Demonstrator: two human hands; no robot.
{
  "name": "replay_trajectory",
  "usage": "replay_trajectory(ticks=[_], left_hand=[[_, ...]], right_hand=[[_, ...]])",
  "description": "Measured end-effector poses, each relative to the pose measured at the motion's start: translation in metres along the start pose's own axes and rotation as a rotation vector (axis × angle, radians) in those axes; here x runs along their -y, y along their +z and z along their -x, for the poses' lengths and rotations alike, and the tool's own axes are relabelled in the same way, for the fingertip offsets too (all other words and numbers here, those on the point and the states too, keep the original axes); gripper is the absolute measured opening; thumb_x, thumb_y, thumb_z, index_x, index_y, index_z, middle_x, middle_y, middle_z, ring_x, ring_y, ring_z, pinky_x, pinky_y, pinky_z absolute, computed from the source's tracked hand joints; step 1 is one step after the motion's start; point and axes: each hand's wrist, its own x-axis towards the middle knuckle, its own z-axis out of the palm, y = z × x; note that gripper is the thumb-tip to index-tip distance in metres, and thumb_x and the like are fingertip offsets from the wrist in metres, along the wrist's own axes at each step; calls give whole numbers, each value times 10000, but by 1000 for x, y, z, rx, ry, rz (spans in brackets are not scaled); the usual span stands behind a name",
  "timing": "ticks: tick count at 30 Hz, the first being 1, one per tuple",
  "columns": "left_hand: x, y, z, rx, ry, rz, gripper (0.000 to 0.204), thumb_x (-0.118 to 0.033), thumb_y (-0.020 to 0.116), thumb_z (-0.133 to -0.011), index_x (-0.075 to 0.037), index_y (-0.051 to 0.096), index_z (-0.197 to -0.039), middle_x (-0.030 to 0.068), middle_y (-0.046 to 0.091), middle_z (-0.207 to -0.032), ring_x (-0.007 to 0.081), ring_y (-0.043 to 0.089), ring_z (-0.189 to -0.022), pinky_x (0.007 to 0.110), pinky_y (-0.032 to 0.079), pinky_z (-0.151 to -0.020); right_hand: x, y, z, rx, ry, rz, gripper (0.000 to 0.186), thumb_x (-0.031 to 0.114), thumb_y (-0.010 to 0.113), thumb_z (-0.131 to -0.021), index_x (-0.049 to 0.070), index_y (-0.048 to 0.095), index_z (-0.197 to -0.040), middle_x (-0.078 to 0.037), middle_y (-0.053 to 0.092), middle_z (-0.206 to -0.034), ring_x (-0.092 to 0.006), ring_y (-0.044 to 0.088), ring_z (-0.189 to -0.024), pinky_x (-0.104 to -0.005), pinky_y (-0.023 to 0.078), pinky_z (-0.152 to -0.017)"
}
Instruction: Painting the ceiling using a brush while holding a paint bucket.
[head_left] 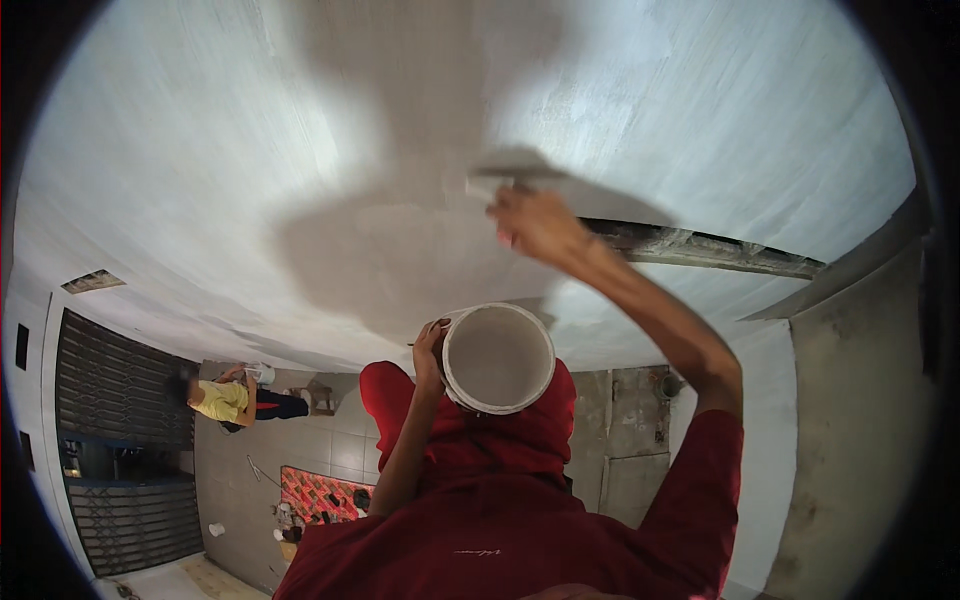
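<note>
My left hand is closed on the side of a white round bucket, held in front of my red trousers. The bucket's inside looks pale grey; how much it contains I cannot tell. My right hand is raised to the wall, its fingers closed around a flat scraper with a pale body and a dark straight edge. Slight blur softens the hand and tool. The scraper lies at or close to the whitish, streaky wall surface, where my shadow falls around it.
A long slot-like opening runs through the wall beside my right forearm. At left, another person in yellow holds a white bucket near a small stool. A red patterned mat bears loose items. A dark folding gate stands far left.
</note>
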Motion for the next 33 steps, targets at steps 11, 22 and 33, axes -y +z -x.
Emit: replay_trajectory(ticks=[11, 22, 33], left_hand=[[-6, 9, 3, -28, -17, -12, 301, -210, 459, -920, 16, 536, -1104, 134, 637, -972, 225, 614, -897, 335, 480, -821], [-2, 4, 4, -34, 34, -39, 321, -215, 468, -913, 20, 534, -1120, 132, 640, -969, 219, 619, -900, 334, 483, -815], [0, 6, 1, -8, 5, 38, 291, -202, 457, -920, 14, 535, -1099, 131, 647, -965, 217, 625, -876, 323, 487, -798]], right_hand=[[6, -75, -55, -405, -145, 595, 469, 421, 660, -698, -1, 610, -897, -226, 566, -1003, -353, 549, -996, -398, 529, -806], [-30, -68, -42, -327, -6, 161, 160, 29, 541, -796, 106, 649, -884, -117, 616, -840, -295, 596, -801, -419, 485, -702], [-28, -22, 16, -341, -90, 659, 265, 144, 595, -715, 3, 582, -940, -237, 537, -1187, -364, 536, -1107, -362, 531, -838]])
